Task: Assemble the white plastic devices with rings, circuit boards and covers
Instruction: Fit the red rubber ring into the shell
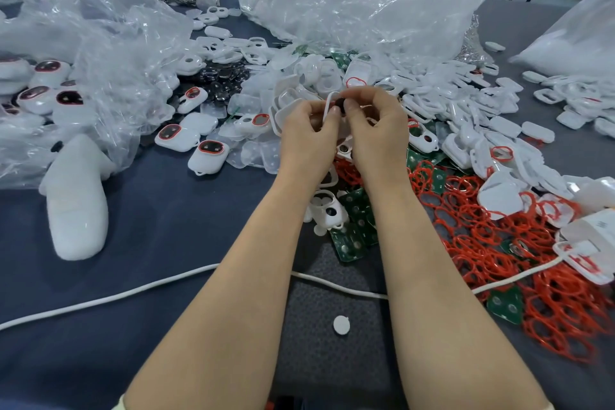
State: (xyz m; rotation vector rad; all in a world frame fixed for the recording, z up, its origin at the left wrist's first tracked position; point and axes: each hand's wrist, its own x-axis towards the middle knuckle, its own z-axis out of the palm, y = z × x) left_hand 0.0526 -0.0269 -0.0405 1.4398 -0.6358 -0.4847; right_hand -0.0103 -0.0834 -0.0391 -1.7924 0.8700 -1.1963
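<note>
Both hands meet above the middle of the table. My left hand (pixel 307 133) and my right hand (pixel 376 130) together pinch a white plastic device shell (pixel 327 103) with a dark round part at its top; most of the shell is hidden by my fingers. Red rings (pixel 492 236) lie in a loose heap at the right. Green circuit boards (pixel 354 236) lie under and between my forearms. White covers and shells (pixel 432 100) are piled behind my hands. Assembled white devices with red-rimmed dark windows (pixel 208 155) lie to the left.
Crumpled clear plastic bags (pixel 349 0) stand at the back and left. A white oblong bag-like lump (pixel 78 200) lies at the left. A white cable (pixel 109 299) runs across the dark cloth near me. A small white disc (pixel 341 323) lies between my forearms.
</note>
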